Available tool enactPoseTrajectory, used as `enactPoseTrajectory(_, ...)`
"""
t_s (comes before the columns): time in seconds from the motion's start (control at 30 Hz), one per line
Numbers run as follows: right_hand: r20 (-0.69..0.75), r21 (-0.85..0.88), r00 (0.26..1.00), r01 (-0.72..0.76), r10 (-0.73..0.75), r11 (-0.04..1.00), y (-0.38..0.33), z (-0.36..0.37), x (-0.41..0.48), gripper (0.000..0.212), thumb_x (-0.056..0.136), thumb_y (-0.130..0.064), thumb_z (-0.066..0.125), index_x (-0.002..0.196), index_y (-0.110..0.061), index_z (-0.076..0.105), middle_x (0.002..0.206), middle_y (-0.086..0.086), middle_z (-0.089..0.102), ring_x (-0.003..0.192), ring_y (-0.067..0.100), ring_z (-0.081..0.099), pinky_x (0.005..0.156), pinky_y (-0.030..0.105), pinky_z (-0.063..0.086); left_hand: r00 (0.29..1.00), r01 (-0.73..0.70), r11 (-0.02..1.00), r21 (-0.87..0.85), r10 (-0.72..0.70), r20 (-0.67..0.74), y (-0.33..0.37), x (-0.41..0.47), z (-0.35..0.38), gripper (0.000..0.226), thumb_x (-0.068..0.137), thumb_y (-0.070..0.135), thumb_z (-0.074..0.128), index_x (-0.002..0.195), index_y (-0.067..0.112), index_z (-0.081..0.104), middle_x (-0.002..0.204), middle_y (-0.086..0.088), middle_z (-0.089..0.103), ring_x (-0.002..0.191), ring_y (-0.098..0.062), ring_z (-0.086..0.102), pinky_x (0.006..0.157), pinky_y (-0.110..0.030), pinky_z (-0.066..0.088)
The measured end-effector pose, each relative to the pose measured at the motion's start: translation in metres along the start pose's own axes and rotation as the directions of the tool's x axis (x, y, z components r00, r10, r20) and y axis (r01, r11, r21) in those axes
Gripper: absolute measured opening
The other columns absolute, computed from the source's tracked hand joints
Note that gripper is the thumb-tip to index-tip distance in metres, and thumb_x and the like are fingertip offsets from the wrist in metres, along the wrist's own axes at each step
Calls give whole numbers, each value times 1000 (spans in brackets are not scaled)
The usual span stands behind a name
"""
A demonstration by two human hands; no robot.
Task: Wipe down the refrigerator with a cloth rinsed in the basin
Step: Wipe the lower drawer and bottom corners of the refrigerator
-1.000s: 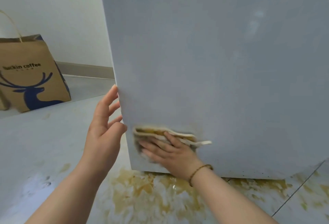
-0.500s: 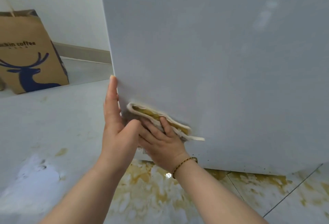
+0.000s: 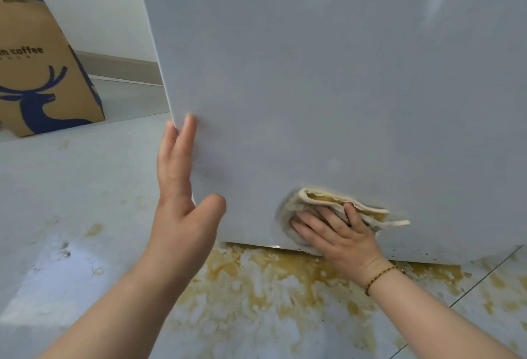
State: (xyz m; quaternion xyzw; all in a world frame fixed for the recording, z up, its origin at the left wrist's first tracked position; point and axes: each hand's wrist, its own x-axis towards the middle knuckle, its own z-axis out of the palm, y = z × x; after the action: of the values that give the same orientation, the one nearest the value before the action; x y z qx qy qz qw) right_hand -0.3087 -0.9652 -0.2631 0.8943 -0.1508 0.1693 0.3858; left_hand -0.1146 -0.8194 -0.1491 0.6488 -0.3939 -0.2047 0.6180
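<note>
Now cloth (image 3: 310, 204) farther right on refrigerator (image 3: 313, 73)

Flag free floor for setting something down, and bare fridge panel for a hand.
Free: floor between paper bag and left hand; fridge panel above the cloth. Crowded: panel's bottom edge, where right hand presses the cloth; yellow stain below.

The pale grey refrigerator (image 3: 328, 88) is standing upright on the floor. I am pressing a folded cream cloth (image 3: 313, 202), stained yellow, flat against its lower panel.
</note>
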Motion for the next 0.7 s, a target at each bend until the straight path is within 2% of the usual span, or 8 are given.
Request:
enactPoseTrajectory(0.13,-84,42,989,-121,124,992,-44,-4,45,43,91,-9,22,124,-28,42,134,-9,36,138,20,13,116,43,-2,999,-16,1000,2,16,-45,-2,2,0,86,60,6,37,121,61,12,144,30,21,134,10,19,99,1,22)
enactPoseTrajectory(0.23,94,65,990,96,-102,993,-82,-9,78,57,80,-9,30,131,-27,47,142,-13,40,135,14,27,114,41,-8,999,-20,1000,-22,19,-46,-1,4,0,84,60,5,37,119,60,13,133,38,28,129,14,25,83,10,25)
enactPoseTrajectory(0.3,282,209,868,360,-408,909,-98,-6,87,58,90,-6,23,146,-16,18,156,-2,8,143,12,7,108,46,-18,999,-21,999,-38,19,-49,-3,3,0,84,60,5,37,116,62,14,126,44,27,129,15,25,80,11,25)
enactPoseTrajectory(0.37,484,317,684,444,-546,838,-104,-4,73,54,98,-14,16,145,-8,-8,153,5,-21,142,17,-16,105,48,-20,999,-26,999,-39,24,-43,-5,3,-3,85,59,4,37,115,64,14,126,46,25,131,14,23,83,11,25)
enactPoseTrajectory(0.47,582,311,589,476,-560,823,-92,10,29,52,98,-15,17,146,-5,-1,155,5,-11,143,15,-12,105,46,-22,997,-72,997,35,73,-24,-12,-1,-8,86,60,4,37,117,63,11,129,45,22,130,16,22,87,10,22)
enactPoseTrajectory(0.57,383,188,866,267,-321,945,-63,27,-30,57,79,-8,29,133,-11,45,143,-3,42,135,10,32,114,43,-12,986,-167,942,290,166,29,-21,-11,-8,83,66,17,39,128,62,8,134,48,10,128,24,5,98,6,12)
enactPoseTrajectory(0.6,303,151,944,87,-130,985,-53,25,-45,61,71,-8,31,127,-18,52,137,-5,47,130,14,35,115,42,-6,962,-274,873,403,254,104,-25,-13,-5,80,67,20,37,135,53,9,143,39,9,131,20,0,106,-2,10)
enactPoseTrajectory(0.7,58,141,973,-230,224,963,-30,18,-60,52,69,-9,37,120,-20,43,137,-3,30,128,21,16,114,45,1,852,-519,611,598,428,301,-37,-20,11,71,70,11,33,137,27,16,146,-10,16,141,-4,-2,114,-32,5)
